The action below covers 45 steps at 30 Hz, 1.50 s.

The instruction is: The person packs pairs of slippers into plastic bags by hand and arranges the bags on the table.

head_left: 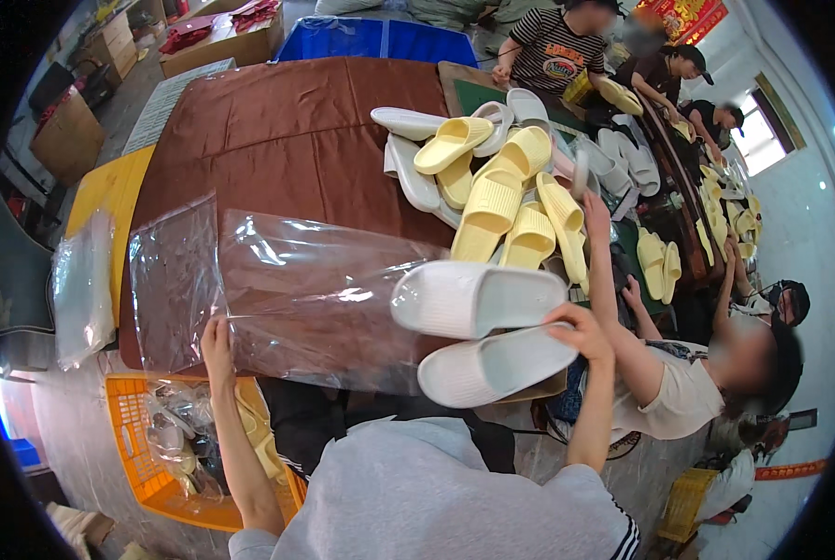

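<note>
My right hand (581, 338) is closed on a pair of white slide slippers, gripping them near the heels. The upper slipper (478, 297) lies beside the lower slipper (492, 366), both with toes to the left. Their toes overlap the right end of a clear plastic bag (319, 308); I cannot tell how far inside they are. My left hand (217, 353) pinches the left end of this bag at the table's near edge. Another clear bag (175, 285) lies flat beside it on the left. Yellow slippers (489, 210) are heaped with white ones beyond my right hand.
A brown cloth (277, 131) covers the table. A stack of clear bags (85, 289) rests at its left edge. Below my left arm stands an orange crate (142, 485) with bagged slippers. A co-worker in a light shirt (683, 392) reaches into the heap from the right.
</note>
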Tool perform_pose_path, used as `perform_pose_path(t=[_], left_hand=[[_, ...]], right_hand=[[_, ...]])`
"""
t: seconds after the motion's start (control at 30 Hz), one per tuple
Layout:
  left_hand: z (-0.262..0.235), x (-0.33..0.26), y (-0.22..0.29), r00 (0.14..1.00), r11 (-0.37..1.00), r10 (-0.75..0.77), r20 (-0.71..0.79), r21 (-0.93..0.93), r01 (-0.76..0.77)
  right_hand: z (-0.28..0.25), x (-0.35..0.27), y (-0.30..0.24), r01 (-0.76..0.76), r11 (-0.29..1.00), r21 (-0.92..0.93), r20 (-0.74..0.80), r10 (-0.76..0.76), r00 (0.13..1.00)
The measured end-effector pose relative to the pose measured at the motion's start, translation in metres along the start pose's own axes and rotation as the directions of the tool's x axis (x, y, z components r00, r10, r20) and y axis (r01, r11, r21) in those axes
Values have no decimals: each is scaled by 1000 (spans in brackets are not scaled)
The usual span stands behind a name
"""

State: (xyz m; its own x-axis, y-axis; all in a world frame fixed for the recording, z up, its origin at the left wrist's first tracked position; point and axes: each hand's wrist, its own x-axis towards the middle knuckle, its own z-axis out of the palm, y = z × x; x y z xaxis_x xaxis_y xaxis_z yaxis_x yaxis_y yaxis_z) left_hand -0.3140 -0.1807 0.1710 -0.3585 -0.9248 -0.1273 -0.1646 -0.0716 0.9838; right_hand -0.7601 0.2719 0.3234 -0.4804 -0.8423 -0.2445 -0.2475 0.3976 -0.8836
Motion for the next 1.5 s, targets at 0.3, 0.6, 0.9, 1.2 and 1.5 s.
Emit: perform_pose_path(t=[0.3,0.6,0.9,1.2,1.5], left_hand=[[65,-57,-39,962,913,-149,-228,-405,46],[116,-122,-27,879,670,-435,197,-582,462],[74,-122,-12,729,663,-301,615,-413,624],[65,-68,-35,891,447,-313,330,-776,445],[53,-61,46,898,772,-19,440,-564,292]], right_hand=[[-33,74,3,393,876,279,-861,47,507],[40,142,7,307,858,411,-739,116,664],[254,101,33,-293,566,770,110,335,936],[267,134,57,-205,740,640,19,252,968],[287,176,34,-188,617,764,-1,292,956]])
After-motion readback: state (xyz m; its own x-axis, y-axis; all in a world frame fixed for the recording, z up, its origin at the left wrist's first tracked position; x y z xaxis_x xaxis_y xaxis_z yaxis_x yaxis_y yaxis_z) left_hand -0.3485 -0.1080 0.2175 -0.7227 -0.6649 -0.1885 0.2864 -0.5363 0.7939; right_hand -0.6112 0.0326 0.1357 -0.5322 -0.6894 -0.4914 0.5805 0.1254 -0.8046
